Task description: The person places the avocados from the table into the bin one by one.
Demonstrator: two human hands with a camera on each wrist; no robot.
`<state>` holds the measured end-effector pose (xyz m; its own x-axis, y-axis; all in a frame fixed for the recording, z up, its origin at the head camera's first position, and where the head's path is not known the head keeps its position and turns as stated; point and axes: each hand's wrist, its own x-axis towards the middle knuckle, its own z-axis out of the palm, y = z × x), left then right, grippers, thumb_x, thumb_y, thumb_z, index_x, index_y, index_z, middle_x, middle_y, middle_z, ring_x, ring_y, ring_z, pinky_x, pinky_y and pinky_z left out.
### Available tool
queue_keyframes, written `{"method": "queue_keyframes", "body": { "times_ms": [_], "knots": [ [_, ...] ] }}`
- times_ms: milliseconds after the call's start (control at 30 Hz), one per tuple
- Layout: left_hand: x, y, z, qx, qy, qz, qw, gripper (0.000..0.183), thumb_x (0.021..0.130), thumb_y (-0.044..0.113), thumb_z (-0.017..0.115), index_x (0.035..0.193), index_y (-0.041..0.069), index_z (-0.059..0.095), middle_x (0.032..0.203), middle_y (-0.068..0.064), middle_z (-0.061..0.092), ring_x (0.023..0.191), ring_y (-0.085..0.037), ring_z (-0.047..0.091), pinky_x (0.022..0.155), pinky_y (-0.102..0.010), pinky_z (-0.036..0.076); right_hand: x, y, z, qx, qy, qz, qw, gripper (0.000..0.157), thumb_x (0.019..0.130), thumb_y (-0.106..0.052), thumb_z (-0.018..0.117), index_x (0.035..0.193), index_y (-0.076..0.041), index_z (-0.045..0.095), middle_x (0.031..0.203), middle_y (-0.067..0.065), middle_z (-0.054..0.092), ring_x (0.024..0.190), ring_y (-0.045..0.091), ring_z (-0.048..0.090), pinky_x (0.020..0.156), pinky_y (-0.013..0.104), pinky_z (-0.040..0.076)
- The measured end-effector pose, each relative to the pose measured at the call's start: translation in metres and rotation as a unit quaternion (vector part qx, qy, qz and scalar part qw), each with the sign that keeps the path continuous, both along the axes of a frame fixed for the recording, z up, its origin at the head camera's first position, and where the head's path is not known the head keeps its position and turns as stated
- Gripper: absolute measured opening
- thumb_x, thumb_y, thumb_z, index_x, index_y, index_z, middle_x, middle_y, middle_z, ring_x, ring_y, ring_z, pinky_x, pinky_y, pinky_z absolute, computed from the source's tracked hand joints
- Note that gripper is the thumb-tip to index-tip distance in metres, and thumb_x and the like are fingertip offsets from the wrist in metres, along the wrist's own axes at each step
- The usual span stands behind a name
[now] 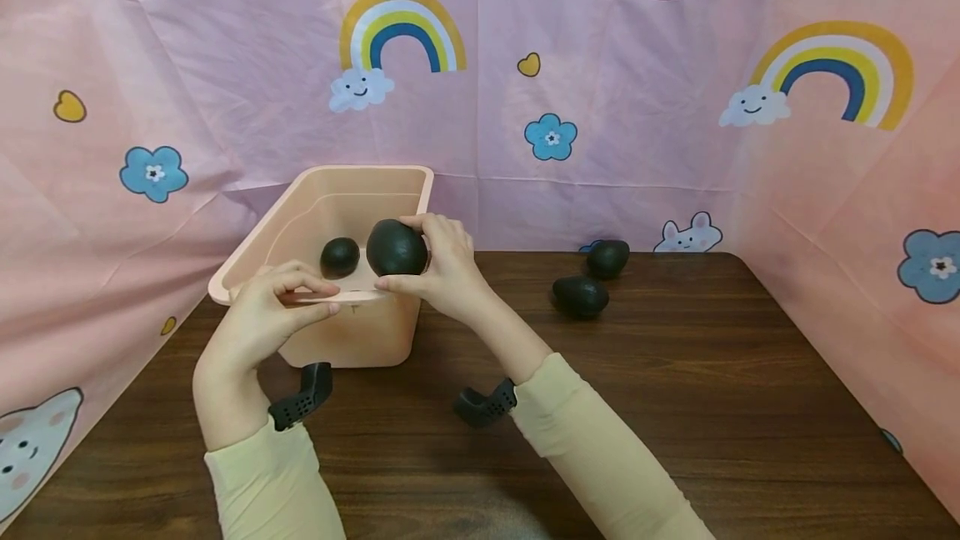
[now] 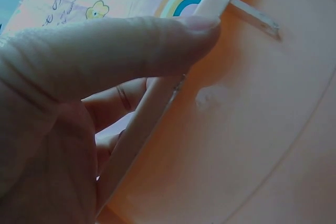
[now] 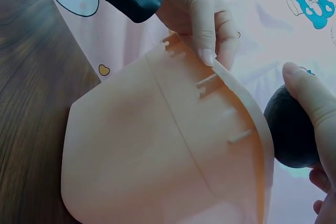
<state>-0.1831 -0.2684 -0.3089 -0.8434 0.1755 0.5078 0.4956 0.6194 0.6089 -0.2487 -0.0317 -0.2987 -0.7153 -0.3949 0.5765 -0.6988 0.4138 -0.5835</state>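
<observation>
Four apparent avocados (image 1: pixel 396 248), right grip (image 1: pixel 447 263) clasping one, left grip (image 1: pixel 261 308) pinching one bin's rim (image 1: pixel 360 297)

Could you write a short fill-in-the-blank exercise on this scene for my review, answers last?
The left hand pinches the rim of the bin; the ____ hand holds an avocado.
On the table lie ____ avocados.
Avocados seen lying inside the bin number ____.
Missing words: right; two; one.

I saw long, pale yellow-green sleeves (image 1: pixel 600 448) and two curved, black wrist mounts (image 1: pixel 300 405) dotted with small holes.
</observation>
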Motion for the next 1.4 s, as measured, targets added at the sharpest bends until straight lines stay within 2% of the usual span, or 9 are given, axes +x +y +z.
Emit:
{"method": "queue_keyframes", "body": {
  "times_ms": [233,467,733,1067,1233,1400],
  "knots": [
    [-0.001,0.000,0.000,-0.002,0.001,0.005,1.0000,0.020,0.076,0.005,0.080,0.095,0.005,0.075,0.091,-0.003,0.062,0.094,-0.011,0.042,0.066,-0.017,0.043,-0.002,-0.009,0.000,0.007,0.007,-0.002,1.000,0.078,0.067,-0.039,0.088,0.129,-0.012,0.050,0.121,0.001,0.053,0.117,0.019,0.035,0.095,0.037,0.024],
    [-0.002,-0.001,0.000,0.006,0.001,-0.007,1.0000,0.018,0.077,0.003,0.079,0.095,0.005,0.075,0.090,-0.004,0.062,0.096,-0.010,0.043,0.067,-0.016,0.044,-0.005,-0.014,-0.001,0.020,0.012,-0.016,1.000,0.080,0.066,-0.041,0.088,0.130,-0.013,0.050,0.120,0.001,0.053,0.117,0.019,0.036,0.092,0.036,0.026],
    [0.001,-0.001,0.003,0.010,-0.007,-0.017,0.9998,0.017,0.080,0.004,0.078,0.096,0.004,0.074,0.088,-0.002,0.061,0.098,-0.008,0.046,0.068,-0.015,0.047,-0.005,-0.021,-0.003,0.015,-0.013,-0.005,1.000,0.079,0.069,-0.039,0.086,0.133,-0.013,0.048,0.124,0.000,0.052,0.118,0.019,0.035,0.096,0.037,0.025],
    [0.001,-0.001,0.002,0.021,-0.017,-0.027,0.9993,0.017,0.080,0.003,0.077,0.097,0.002,0.073,0.089,-0.004,0.061,0.095,-0.005,0.054,0.070,-0.016,0.049,-0.005,-0.032,-0.010,0.024,-0.034,-0.022,0.999,0.079,0.070,-0.041,0.085,0.133,-0.014,0.047,0.127,-0.002,0.051,0.123,0.019,0.033,0.100,0.039,0.024],
    [0.001,0.001,0.002,0.024,-0.018,-0.029,0.9991,0.017,0.080,0.004,0.077,0.096,0.003,0.073,0.089,-0.004,0.061,0.098,-0.008,0.050,0.071,-0.016,0.048,-0.005,-0.035,-0.013,0.028,-0.063,-0.025,0.997,0.077,0.073,-0.041,0.083,0.135,-0.014,0.046,0.127,-0.001,0.051,0.125,0.019,0.033,0.100,0.039,0.024],
    [0.000,0.001,0.002,0.020,-0.016,-0.024,0.9994,0.017,0.080,0.005,0.078,0.096,0.003,0.074,0.089,-0.004,0.061,0.098,-0.009,0.048,0.070,-0.016,0.047,-0.004,-0.036,-0.012,0.029,-0.069,-0.028,0.997,0.077,0.074,-0.040,0.082,0.136,-0.014,0.044,0.127,0.000,0.050,0.126,0.020,0.033,0.100,0.040,0.024]
  ]
}}
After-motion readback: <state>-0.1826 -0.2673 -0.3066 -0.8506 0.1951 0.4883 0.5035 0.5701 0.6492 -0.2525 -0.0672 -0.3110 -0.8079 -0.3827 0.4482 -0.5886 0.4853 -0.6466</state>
